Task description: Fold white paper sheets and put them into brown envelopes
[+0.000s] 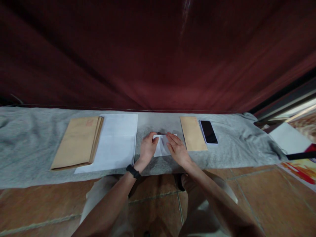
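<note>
I see both hands pressed flat on a folded white paper [162,147] lying on the grey cloth [29,144]. My left hand [147,148] covers its left edge, fingers curled loosely on top; my right hand [176,148] lies over its right part, fingers stretched flat and close together. A single brown envelope [193,133] lies just beside the right hand, a phone [208,131] beyond it.

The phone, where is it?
The phone lies on the grey cloth, right of the person's hands, touching the single brown envelope.
</note>
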`<state>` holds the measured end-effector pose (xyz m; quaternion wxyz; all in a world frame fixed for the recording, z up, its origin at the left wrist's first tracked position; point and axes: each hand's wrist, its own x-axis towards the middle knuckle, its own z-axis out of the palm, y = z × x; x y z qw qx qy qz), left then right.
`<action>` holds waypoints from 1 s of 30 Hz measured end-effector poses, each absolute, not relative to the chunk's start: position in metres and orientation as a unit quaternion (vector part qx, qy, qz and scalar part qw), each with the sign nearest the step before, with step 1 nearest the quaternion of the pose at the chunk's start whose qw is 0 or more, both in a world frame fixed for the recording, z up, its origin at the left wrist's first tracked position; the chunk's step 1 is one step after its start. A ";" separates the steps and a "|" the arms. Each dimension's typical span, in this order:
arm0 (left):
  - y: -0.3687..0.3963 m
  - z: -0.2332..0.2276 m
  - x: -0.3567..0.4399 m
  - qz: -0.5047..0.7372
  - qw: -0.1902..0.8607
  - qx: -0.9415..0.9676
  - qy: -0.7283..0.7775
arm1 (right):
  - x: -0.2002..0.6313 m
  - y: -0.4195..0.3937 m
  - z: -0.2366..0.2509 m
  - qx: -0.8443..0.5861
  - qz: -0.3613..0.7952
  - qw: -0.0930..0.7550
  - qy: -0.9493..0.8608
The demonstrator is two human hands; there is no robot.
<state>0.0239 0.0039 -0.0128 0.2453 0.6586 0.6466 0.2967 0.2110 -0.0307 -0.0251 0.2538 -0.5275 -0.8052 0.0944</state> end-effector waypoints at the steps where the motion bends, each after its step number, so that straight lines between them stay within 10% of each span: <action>1: 0.004 -0.013 0.024 0.283 0.223 0.671 0.648 | 0.205 -0.034 -0.029 -0.516 0.095 0.232 -0.819; 8: -0.001 -0.022 0.028 0.207 0.101 0.734 0.639 | 0.189 -0.049 -0.045 -0.527 0.054 0.153 -0.834; 24: -0.001 -0.023 0.017 0.293 0.507 0.539 0.606 | 0.201 -0.041 -0.048 -0.594 0.005 0.118 -0.796; 30: -0.002 -0.021 0.014 0.275 0.422 0.602 0.619 | 0.202 -0.041 -0.050 -0.602 0.002 0.116 -0.790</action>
